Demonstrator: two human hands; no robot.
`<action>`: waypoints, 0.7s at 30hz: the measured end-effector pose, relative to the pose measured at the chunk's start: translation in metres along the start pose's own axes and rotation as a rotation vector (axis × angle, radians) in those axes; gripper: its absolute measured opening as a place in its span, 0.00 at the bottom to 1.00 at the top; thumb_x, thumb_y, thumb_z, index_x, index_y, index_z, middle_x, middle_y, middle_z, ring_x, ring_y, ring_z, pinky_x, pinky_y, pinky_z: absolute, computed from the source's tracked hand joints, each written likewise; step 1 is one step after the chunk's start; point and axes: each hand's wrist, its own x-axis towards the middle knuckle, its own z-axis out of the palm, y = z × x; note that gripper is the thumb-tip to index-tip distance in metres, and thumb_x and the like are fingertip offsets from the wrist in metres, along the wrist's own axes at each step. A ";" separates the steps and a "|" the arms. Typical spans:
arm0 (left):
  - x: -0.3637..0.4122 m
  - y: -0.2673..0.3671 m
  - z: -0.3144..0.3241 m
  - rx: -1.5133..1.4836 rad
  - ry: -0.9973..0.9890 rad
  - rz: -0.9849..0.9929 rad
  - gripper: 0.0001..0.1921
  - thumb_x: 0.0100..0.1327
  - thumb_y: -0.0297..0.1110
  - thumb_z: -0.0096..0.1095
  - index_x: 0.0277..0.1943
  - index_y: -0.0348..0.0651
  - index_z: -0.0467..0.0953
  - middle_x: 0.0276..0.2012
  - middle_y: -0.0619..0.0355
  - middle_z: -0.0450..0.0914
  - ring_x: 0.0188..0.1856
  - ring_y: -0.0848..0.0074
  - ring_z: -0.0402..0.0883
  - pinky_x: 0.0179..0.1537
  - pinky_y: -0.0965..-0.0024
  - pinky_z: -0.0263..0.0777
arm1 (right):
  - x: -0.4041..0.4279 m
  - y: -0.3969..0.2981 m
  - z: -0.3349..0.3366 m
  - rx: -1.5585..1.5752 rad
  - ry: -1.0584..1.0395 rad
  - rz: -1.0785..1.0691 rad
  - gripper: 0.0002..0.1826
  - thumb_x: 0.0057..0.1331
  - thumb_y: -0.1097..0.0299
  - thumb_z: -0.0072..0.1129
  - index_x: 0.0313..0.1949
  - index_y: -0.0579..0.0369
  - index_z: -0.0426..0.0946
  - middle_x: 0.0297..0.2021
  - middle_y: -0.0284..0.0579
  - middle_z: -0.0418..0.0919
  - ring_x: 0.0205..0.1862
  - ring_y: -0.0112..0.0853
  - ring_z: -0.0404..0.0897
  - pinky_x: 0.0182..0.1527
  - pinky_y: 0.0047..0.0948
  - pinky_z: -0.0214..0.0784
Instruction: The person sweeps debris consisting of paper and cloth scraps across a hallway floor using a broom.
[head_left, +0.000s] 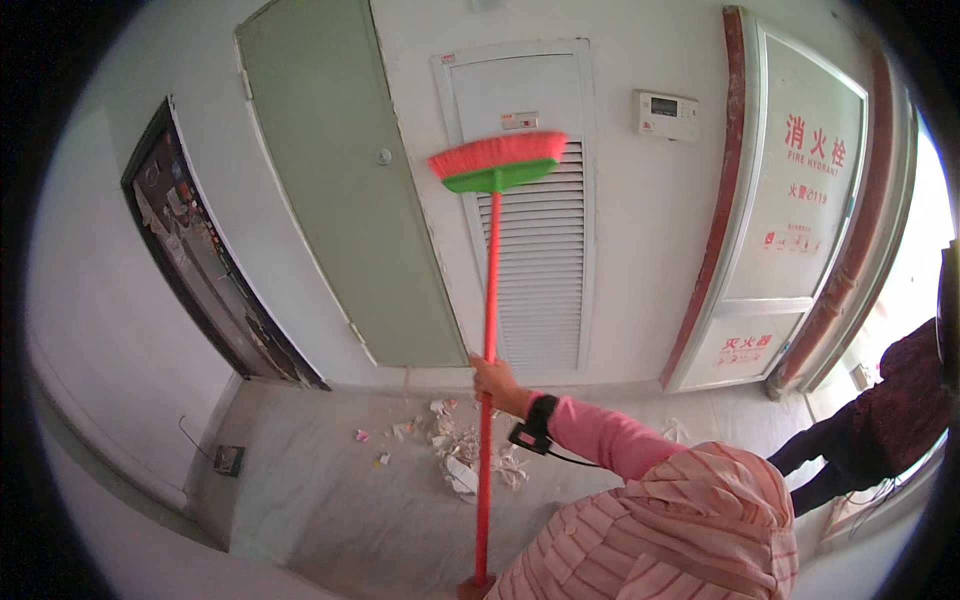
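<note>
A broom with a red handle (491, 292), a green head (502, 178) and red bristles (499, 152) is held upside down, bristles uppermost. My right hand (496, 388), in a pink sleeve with a black strapped device (534, 431) at the wrist, grips the handle around its middle. Low in the picture, my left hand (476, 588) is partly cut off by the frame's edge and wraps the handle's lower end. Behind the handle, a pile of paper scraps and shavings (457, 450) lies on the tiled floor (337, 480).
A louvred white panel (536, 262) is behind the broom head. Left of it are a green door (337, 187) and a dark door (217, 262). A fire hydrant cabinet (795, 187) and a person in dark clothes (885, 420) are at right. A small box (228, 460) sits by the left wall.
</note>
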 end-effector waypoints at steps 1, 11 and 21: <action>-0.004 -0.002 0.001 -0.008 -0.008 0.006 0.14 0.52 0.44 0.59 0.27 0.40 0.78 0.20 0.55 0.75 0.24 0.65 0.73 0.29 0.62 0.67 | -0.009 0.009 -0.020 0.049 0.016 0.043 0.16 0.61 0.57 0.53 0.22 0.46 0.58 0.10 0.28 0.56 0.08 0.23 0.54 0.10 0.25 0.48; 0.002 -0.004 -0.005 -0.006 -0.072 0.073 0.14 0.52 0.42 0.60 0.24 0.39 0.75 0.18 0.58 0.71 0.23 0.69 0.68 0.27 0.64 0.64 | -0.065 0.051 -0.096 0.196 0.254 0.185 0.17 0.61 0.59 0.53 0.19 0.43 0.56 0.08 0.27 0.50 0.09 0.22 0.52 0.13 0.25 0.48; 0.012 0.002 -0.012 0.002 -0.085 0.118 0.14 0.52 0.40 0.61 0.22 0.38 0.73 0.16 0.60 0.67 0.22 0.72 0.63 0.24 0.66 0.61 | -0.023 -0.007 -0.071 0.160 0.046 0.013 0.21 0.63 0.57 0.49 0.16 0.44 0.54 0.08 0.30 0.53 0.09 0.25 0.52 0.13 0.25 0.46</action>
